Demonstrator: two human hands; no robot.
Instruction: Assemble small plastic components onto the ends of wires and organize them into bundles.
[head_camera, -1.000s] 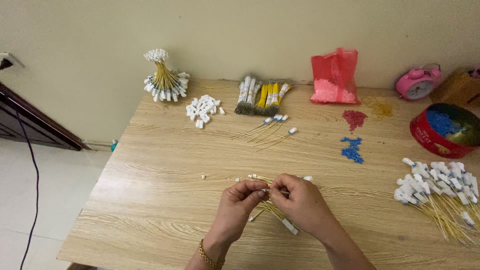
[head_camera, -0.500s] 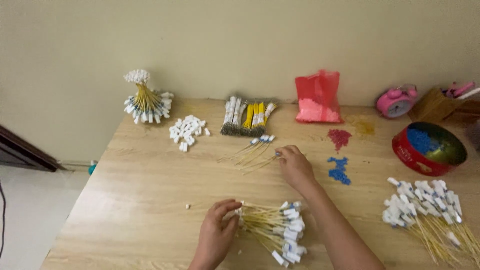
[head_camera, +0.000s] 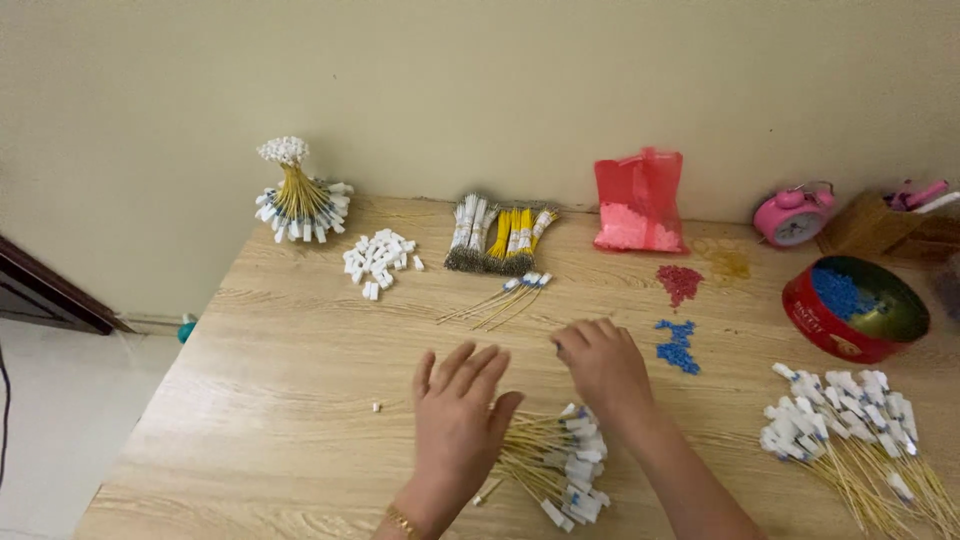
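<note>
Fingers spread and flat on the left hand, palm down, gripping nothing, thumb edge just touching the fanned bundle of yellow wires with white tags near the front edge of the wooden table; fingers of the right hand curled loosely, resting just above the same bundle, nothing visibly pinched, though the fingertips face away and cannot be judged for certain; work seemingly well along but unfinished; already tagged, by the look of it: that bundle, a larger heap of tagged wires at the right, and a tied sheaf standing upright at the back left; apparently left: a few loose wires mid-table, packs of grey and yellow wires behind them, a pile of loose white tags, one stray white piece; as for containers: round red tin holding blue beads; red plastic bag with pale pink pieces; small loose heaps of blue beads and red beads on the bare wood; pink alarm clock near the wall.
</note>
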